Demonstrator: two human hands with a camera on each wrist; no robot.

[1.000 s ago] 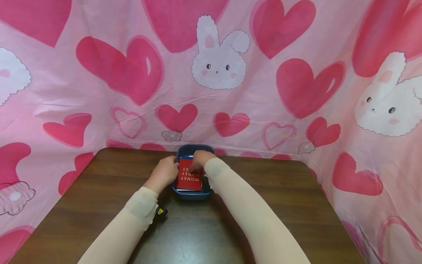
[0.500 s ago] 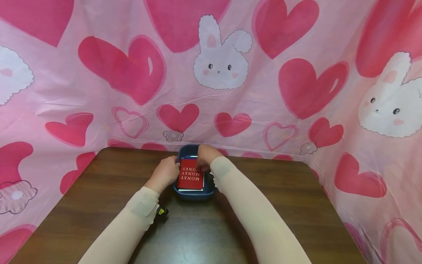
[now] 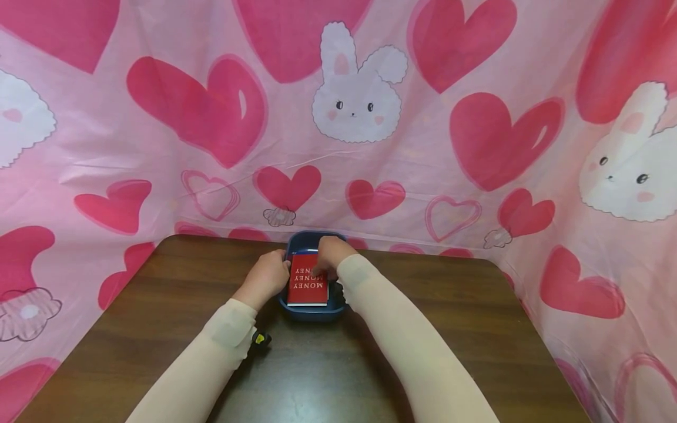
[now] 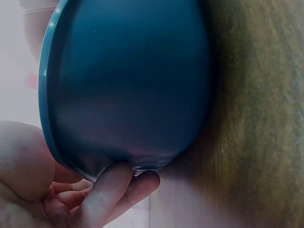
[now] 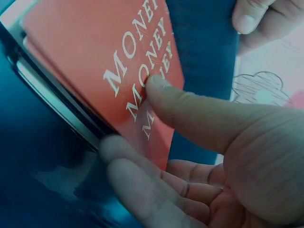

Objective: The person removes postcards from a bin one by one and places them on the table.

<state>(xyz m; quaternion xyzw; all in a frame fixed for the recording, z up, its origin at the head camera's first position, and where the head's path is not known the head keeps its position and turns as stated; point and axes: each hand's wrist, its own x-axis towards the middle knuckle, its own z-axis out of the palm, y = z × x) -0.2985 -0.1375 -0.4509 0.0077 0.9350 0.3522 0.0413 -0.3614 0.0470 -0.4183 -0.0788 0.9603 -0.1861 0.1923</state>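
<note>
A red book (image 3: 307,288) printed "MONEY MONEY" lies in a dark blue bowl (image 3: 312,309) at the far middle of the table. My left hand (image 3: 264,276) grips the bowl's left rim; in the left wrist view its fingers (image 4: 111,187) curl under the blue bowl (image 4: 133,85) rim. My right hand (image 3: 329,257) pinches the book's far right edge. In the right wrist view the thumb presses the red book (image 5: 95,61) cover, and the fingers (image 5: 137,190) sit under its edge against the bowl's inside (image 5: 42,166).
The brown wooden table (image 3: 449,352) has rounded far corners. A pink cloth (image 3: 449,147) with hearts and bunnies hangs close behind and on both sides. A small black and yellow object (image 3: 258,339) sits by my left wrist.
The book has turned from a slight tilt to lie squarer in the bowl. My right hand has shifted a little to the right on it. The left hand has stayed on the rim.
</note>
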